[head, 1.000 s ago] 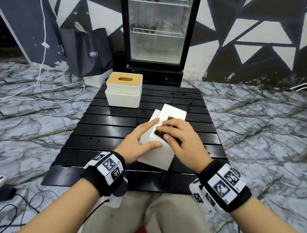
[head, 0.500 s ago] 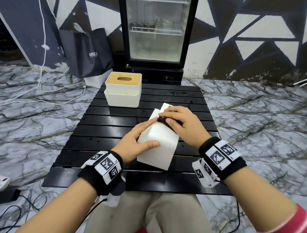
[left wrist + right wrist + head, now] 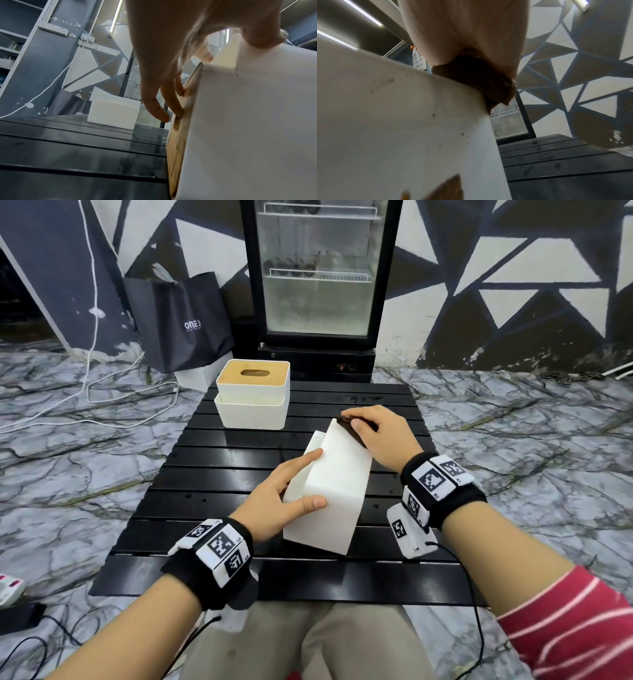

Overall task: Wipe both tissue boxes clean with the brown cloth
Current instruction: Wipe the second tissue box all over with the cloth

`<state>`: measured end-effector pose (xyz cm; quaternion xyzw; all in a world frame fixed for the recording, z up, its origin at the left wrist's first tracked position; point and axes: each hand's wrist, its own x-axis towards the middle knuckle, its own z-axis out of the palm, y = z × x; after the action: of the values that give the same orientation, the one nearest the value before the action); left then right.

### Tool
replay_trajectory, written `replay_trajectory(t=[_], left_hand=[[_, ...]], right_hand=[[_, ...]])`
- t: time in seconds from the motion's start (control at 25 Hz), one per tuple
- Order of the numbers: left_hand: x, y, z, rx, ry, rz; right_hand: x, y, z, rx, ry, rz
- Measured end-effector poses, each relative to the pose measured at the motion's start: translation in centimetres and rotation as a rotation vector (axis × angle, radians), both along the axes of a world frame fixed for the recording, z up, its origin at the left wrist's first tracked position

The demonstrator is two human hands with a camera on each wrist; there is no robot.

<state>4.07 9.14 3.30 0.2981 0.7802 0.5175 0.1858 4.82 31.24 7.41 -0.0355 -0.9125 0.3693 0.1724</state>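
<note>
A white tissue box [image 3: 334,491] lies tipped on its side in the middle of the black slatted table [image 3: 212,481], its wooden lid [image 3: 181,121] facing left. My left hand [image 3: 284,498] grips it, thumb on the upper face and fingers on the lid. My right hand [image 3: 373,433] presses the brown cloth [image 3: 349,428] onto the box's far top edge; the right wrist view shows the cloth [image 3: 481,81] bunched under the palm against the speckled white box [image 3: 402,128]. A second white box with a wooden lid [image 3: 253,395] stands upright at the table's far left.
A glass-door fridge [image 3: 318,278] stands just behind the table. A dark paper bag [image 3: 181,320] leans at the back left, and white cables [image 3: 89,392] trail over the marble floor. My knees are under the table's near edge.
My right hand has slid the brown cloth along the box's upper face, from near its middle to the far end. The left hand has kept its grip on the box.
</note>
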Motion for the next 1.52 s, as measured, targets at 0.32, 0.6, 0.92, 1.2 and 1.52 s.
replay_trajectory(t=[0.32,0.6,0.92,1.2,1.52], left_hand=[[2.3,2.9,2.3,-0.252,0.253,0.115],[2.6,4.4,1.7,-0.285,0.267,0.211],[-0.6,0.1,2.9,0.007,0.012,0.315],[-1.6,-1.7,2.3,0.191,-0.117,0.345],[-2.3,-1.7,1.6,0.211,-0.151,0.356]], right_hand=[[3.2,1.9,-0.5,-0.392,0.145,-0.224],[5.4,1.1,-1.0,-0.445,0.141,-0.21],[4.5,-5.4,-3.0,-0.604,0.165,-0.11],[4.2,-12.5,-4.6,-0.412,0.288,-0.015],[0.4,-10.2,-4.9,-0.36,0.256,-0.026]])
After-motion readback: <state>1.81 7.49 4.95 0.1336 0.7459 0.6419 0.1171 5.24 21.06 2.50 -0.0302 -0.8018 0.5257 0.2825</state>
